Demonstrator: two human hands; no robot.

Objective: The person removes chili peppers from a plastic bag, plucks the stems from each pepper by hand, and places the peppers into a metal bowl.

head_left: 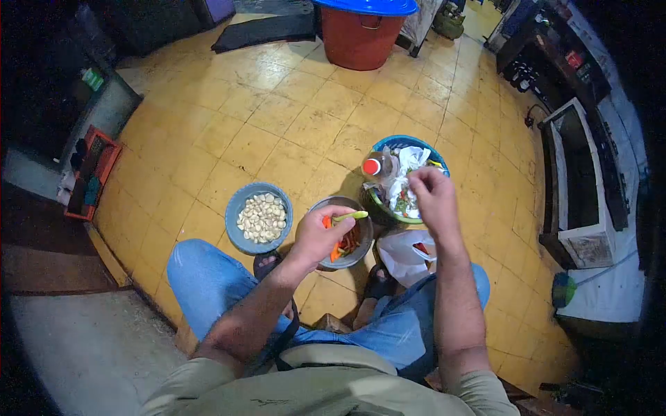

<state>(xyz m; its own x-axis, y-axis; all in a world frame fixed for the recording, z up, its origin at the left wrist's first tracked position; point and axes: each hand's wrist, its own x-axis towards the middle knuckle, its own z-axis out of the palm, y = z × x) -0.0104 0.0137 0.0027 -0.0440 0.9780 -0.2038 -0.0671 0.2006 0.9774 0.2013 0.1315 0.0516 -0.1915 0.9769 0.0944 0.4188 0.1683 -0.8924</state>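
My left hand (320,237) is closed around a pale green chili pepper (352,216) whose end points to the right. A bright orange long piece (336,251) shows under the same hand. Just below the hand sits a grey metal bowl (362,255) with red chili peppers (349,241) in it. My right hand (434,200) hovers over a blue and green waste basket (436,149), thumb and fingers pinched together; I cannot tell what is between them. In the basket lie white crumpled plastic (414,157) and a bottle with a red cap (372,166).
A grey-blue basin (234,234) of peeled garlic cloves (262,218) stands at the left. A white plastic bag (400,258) with something red rests by my right foot. Farther off are a red tub (357,45) with a blue lid, a red crate (104,166) and a white-framed cabinet (588,180).
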